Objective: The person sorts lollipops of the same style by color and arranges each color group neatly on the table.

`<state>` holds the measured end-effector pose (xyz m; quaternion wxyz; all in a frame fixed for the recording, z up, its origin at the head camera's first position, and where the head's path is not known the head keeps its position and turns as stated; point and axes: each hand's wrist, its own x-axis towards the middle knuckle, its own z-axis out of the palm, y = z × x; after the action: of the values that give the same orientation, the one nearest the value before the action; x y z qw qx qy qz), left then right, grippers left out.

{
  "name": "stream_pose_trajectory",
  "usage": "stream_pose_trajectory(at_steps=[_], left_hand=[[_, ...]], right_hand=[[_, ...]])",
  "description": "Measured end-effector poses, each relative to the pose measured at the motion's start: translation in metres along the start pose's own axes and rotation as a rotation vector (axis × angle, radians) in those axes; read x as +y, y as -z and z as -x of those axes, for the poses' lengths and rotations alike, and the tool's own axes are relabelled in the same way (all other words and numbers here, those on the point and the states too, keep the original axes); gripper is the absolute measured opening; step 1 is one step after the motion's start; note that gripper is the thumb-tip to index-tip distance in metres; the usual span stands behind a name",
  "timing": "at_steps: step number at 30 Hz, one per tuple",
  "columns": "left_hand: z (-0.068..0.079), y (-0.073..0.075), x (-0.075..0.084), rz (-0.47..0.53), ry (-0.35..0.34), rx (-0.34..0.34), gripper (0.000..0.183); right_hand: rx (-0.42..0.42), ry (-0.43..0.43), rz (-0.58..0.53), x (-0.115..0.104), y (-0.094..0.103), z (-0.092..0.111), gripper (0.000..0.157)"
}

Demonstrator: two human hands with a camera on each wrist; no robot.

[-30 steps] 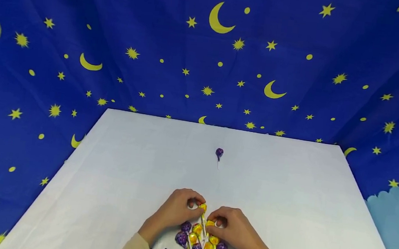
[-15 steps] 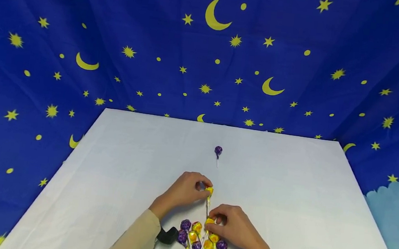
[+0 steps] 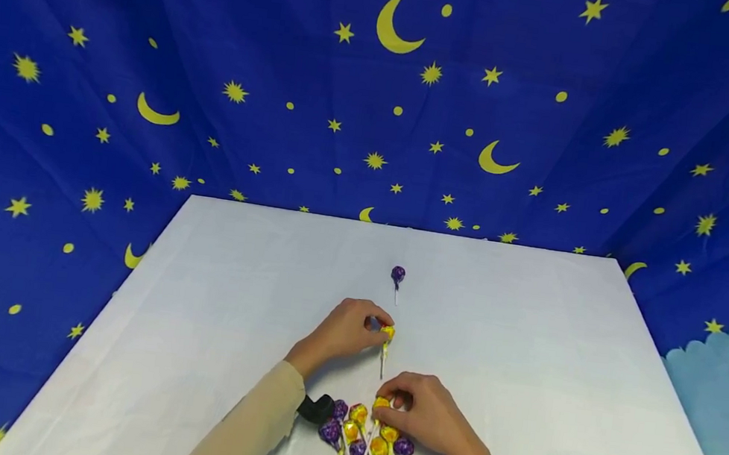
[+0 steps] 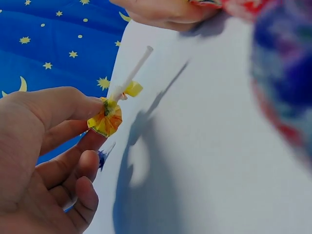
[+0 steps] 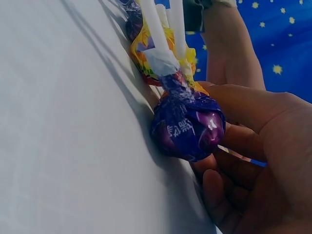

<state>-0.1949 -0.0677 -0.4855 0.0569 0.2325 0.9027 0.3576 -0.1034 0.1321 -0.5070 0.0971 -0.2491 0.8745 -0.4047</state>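
While left hand (image 3: 348,328) pinches yellow lollipop (image 3: 388,332) between lone purple lollipop (image 3: 397,272) and lollipop cluster (image 3: 378,450) on desk (image 3: 214,300), right hand (image 3: 428,410) pinches second yellow lollipop (image 3: 381,403) at cluster's far edge (sticks (image 5: 155,27) crowd close; slow, light lift should suit best).

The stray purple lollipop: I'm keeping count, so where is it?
In the head view, the purple lollipop lies slightly right of centre, far up the white table, beyond the left hand and its yellow lollipop.
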Motion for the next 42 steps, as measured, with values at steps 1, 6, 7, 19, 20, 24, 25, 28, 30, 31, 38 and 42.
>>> stream_pose_trajectory(at_steps=[1,6,7,19,20,24,25,28,30,31,38,42], left_hand=[[-0.002,0.000,0.000,-0.001,-0.003,0.004,0.017],[-0.010,0.000,-0.002,-0.002,-0.009,0.023,0.016],[-0.011,-0.001,-0.002,0.001,-0.007,0.025,0.016],[-0.027,0.000,-0.003,0.000,0.080,0.004,0.016],[-0.029,0.001,-0.004,0.002,0.084,0.002,0.016],[-0.035,0.002,-0.006,0.009,0.089,-0.006,0.015],[-0.037,0.002,-0.007,0.010,0.087,-0.005,0.015],[-0.041,0.002,-0.008,0.017,0.080,-0.001,0.014],[-0.044,0.001,-0.009,0.016,0.078,0.005,0.014],[-0.045,0.001,-0.010,0.016,0.076,0.007,0.014],[-0.052,-0.003,-0.012,-0.014,0.059,0.004,0.014],[-0.056,0.000,-0.009,-0.015,0.064,0.004,0.013]], right_hand=[[0.003,-0.001,0.003,0.000,0.000,0.000,0.019],[0.006,0.000,0.013,-0.002,0.001,-0.002,0.019],[0.006,-0.002,0.013,-0.002,0.001,-0.002,0.019],[-0.005,-0.017,0.006,-0.002,-0.002,0.001,0.020],[-0.005,-0.021,0.005,-0.002,-0.002,0.001,0.020],[-0.008,-0.029,0.008,-0.003,-0.001,0.001,0.019],[-0.007,-0.030,0.010,-0.003,-0.001,0.000,0.019],[-0.008,-0.030,0.016,-0.004,-0.001,0.000,0.019],[-0.008,-0.026,0.013,-0.004,-0.001,-0.001,0.019],[-0.009,-0.024,0.012,-0.004,-0.001,-0.001,0.019],[-0.007,-0.023,0.020,-0.002,0.000,0.000,0.018],[-0.003,-0.025,0.019,-0.001,0.000,0.000,0.018]])
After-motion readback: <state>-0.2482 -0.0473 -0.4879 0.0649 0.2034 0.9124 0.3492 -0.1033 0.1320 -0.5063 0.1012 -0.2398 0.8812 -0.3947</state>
